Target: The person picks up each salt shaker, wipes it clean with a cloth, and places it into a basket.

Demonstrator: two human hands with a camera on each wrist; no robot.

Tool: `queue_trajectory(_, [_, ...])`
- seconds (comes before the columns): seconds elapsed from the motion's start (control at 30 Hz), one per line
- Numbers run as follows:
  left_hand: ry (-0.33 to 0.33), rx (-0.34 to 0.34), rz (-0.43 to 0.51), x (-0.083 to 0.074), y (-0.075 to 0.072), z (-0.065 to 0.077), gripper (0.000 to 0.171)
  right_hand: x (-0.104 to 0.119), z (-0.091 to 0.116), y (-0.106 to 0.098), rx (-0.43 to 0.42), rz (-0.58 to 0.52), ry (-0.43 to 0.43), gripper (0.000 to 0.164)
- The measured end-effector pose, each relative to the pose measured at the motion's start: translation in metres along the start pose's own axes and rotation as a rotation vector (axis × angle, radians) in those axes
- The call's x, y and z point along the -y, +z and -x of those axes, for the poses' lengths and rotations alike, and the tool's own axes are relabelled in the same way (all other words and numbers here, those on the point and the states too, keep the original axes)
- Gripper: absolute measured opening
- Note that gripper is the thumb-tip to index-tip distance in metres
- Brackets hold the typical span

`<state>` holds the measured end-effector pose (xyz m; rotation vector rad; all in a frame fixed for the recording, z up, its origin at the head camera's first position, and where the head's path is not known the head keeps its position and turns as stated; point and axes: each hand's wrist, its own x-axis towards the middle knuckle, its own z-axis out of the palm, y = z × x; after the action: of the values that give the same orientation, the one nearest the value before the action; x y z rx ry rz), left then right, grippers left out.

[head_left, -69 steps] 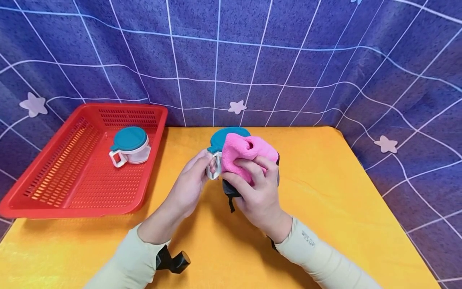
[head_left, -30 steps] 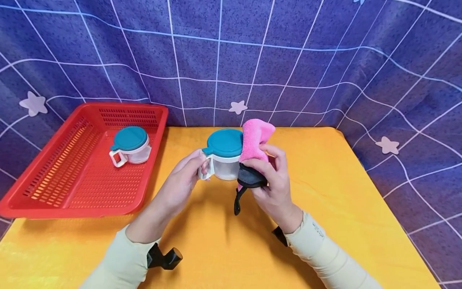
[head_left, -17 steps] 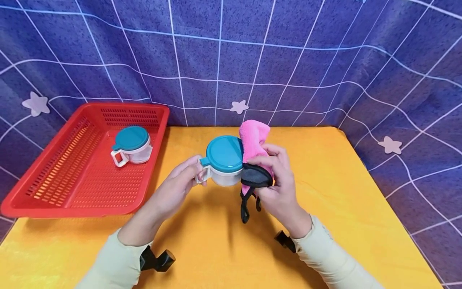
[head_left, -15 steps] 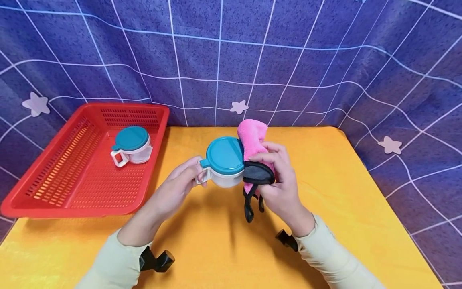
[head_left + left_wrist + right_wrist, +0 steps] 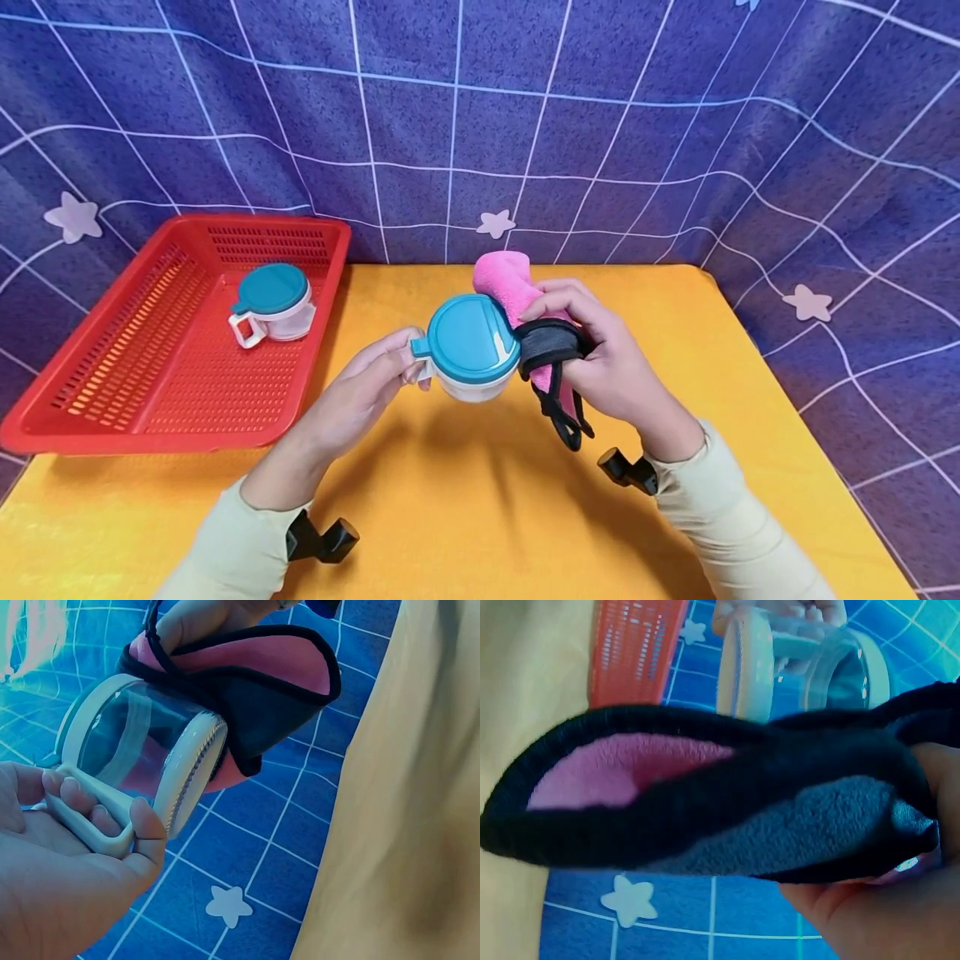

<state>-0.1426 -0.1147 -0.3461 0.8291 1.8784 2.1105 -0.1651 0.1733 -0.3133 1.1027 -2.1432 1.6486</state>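
Note:
My left hand [image 5: 372,377] grips the white handle of a clear seasoning jar [image 5: 471,340] with a teal lid, held above the table. The left wrist view shows the fingers wrapped through the handle [image 5: 94,817] and the jar lying sideways to that camera. In my right hand [image 5: 611,354] is a bunched pink-and-grey cleaning cloth [image 5: 504,282] with black trim and hanging loops. The cloth presses against the jar's side and lid edge opposite the handle. In the right wrist view the folded cloth [image 5: 795,825] covers part of the jar [image 5: 750,667].
A red slotted plastic basket [image 5: 187,392] stands on the left of the yellow table [image 5: 480,517]. Inside it, near the right wall, sits a second teal-lidded jar [image 5: 273,300]. A blue gridded curtain [image 5: 420,125] with stars hangs behind the table.
The jar has come lower and nearer, its lid tilting more into view. My right hand with the cloth has shifted from over the jar's front to its right side and turned.

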Motion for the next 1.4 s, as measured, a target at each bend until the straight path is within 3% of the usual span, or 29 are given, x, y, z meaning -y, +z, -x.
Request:
queue_trajectory(0.4, [0.029,0.047,0.048,-0.001,-0.003,0.0,0.025,-0.035,0.011,0.002,0.076,-0.216,0.129,0.041])
queue_trajectory(0.6, [0.003,0.042,0.035,0.002,-0.003,0.0,0.026,-0.038,0.01,-0.004,0.101,-0.216,0.177,0.041])
queue_trajectory(0.8, [-0.031,0.067,0.0,0.006,-0.002,0.0,0.027,-0.028,0.002,-0.015,0.158,-0.169,0.134,0.04])
queue_trajectory(1.0, [-0.034,0.103,0.002,0.008,-0.001,-0.001,0.025,-0.013,-0.012,-0.022,0.261,-0.047,0.016,0.042])
queue_trajectory(1.13, [-0.029,0.126,0.012,0.008,0.0,-0.002,0.026,-0.008,-0.017,-0.024,0.284,-0.039,-0.054,0.044])
queue_trajectory(1.27, [-0.019,0.138,0.023,0.006,0.001,-0.002,0.026,-0.015,-0.016,-0.022,0.267,-0.055,-0.06,0.038])
queue_trajectory(1.4, [-0.007,0.128,0.05,0.004,0.0,-0.002,0.026,-0.03,-0.009,-0.018,0.256,-0.107,-0.002,0.035])
